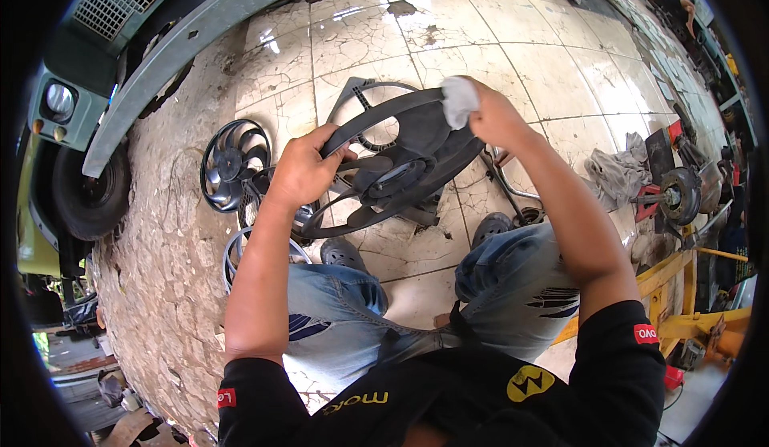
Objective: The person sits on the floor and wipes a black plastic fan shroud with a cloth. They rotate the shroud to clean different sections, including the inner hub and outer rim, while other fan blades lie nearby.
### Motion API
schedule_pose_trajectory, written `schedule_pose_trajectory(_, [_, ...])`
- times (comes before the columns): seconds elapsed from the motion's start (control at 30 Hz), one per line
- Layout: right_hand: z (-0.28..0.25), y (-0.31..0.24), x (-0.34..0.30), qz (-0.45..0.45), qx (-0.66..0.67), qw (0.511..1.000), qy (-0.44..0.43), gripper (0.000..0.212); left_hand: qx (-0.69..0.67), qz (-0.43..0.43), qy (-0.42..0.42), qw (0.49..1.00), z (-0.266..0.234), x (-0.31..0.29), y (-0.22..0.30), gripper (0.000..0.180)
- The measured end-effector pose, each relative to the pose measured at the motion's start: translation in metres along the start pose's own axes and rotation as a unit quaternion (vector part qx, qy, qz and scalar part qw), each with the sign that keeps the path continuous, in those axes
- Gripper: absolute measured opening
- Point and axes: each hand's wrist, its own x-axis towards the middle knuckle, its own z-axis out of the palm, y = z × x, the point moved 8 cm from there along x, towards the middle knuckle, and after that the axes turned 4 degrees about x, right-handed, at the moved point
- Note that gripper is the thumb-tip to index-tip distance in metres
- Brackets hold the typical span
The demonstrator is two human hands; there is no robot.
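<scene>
Head view. The black steering wheel [388, 179] is held tilted in front of the body, above the tiled floor [525, 54] and between the 2 forearms. The left hand [308, 163] is closed around the left part of the rim; its far fingers are partly hidden by the rim. The right hand [501, 122] is closed on a bunched white cloth [460, 104] at the upper right part of the rim. Whether any right finger also grips the rim directly cannot be told.

Adjacent items: a round black fan [235, 165] lies to the left of the wheel, and a grey frame [352, 93] shows behind it. A bent metal tube [509, 183] is near the right shoe [492, 224]; the left shoe [343, 253] is below the wheel.

Cautions (judgement):
1. Rotation: pressing with the cloth may turn the wheel if the left grip is slack.
2. Slip: a smooth or greasy rim could slide through the left fingers, dropping the wheel onto the fan or a shoe.
3. Snagging: the loose cloth may catch on a spoke or hub edge if drawn inward.
4. Contact: lowering the wheel without checking beneath could knock the frame.
</scene>
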Motion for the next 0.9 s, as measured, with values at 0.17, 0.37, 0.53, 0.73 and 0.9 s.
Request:
schedule_pose_trajectory(0.17, [0.000,0.030,0.003,0.000,0.014,0.998,0.059,0.060,-0.004,0.015,0.001,1.000,0.000,0.004,0.006,0.019])
schedule_pose_trajectory(0.37, [0.028,-0.112,-0.008,-0.223,-0.113,0.965,0.077,0.059,0.017,0.011,0.014,1.000,0.007,0.000,0.016,0.018])
schedule_pose_trajectory(0.53, [0.020,-0.063,0.002,-0.119,-0.137,0.983,0.040,0.057,0.006,0.000,0.011,1.000,0.005,-0.005,0.007,0.017])
schedule_pose_trajectory(0.73, [-0.001,0.052,0.003,0.048,-0.037,0.998,-0.002,0.058,-0.049,0.008,0.020,0.999,-0.006,-0.003,-0.005,0.015])
schedule_pose_trajectory(0.9, [0.004,0.072,0.007,0.091,-0.090,0.992,-0.003,0.055,-0.072,0.014,0.024,0.997,-0.006,0.002,-0.008,0.015])
